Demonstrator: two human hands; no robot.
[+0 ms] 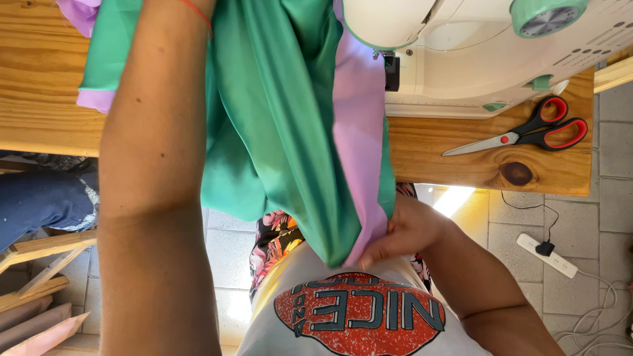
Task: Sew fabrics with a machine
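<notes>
1. Fabric (277, 112) fills the middle of the head view: a green satin-like cloth with a lilac band down one edge. It runs from under the sewing machine (475, 59), over the near edge of the bench (39, 99), and hangs toward my lap.
2. My right hand (402, 231) sits below the bench edge, close to my body. Its grip is pinched closed on the lower end of the lilac band, fingertips (369, 257) pressing the folded edge where green and lilac meet.
3. My left forearm crosses the left half of the view, lying over the green cloth and reaching up past the top of the frame. The left hand itself is out of sight, so I cannot tell how its grip stands. A thin red cord (198, 14) circles that wrist.
4. The cloth's upper end lies beside the machine's needle area; whether it sits under the needle I cannot tell.
5. Scissors (527, 132) with red-and-black handles lie shut on the bench, right of the cloth and just in front of the machine's base, well apart from my right hand.
6. The machine is white with mint-green knobs.
7. On the tiled floor to the right lies a white power strip (547, 256) with a black plug in it.
</notes>
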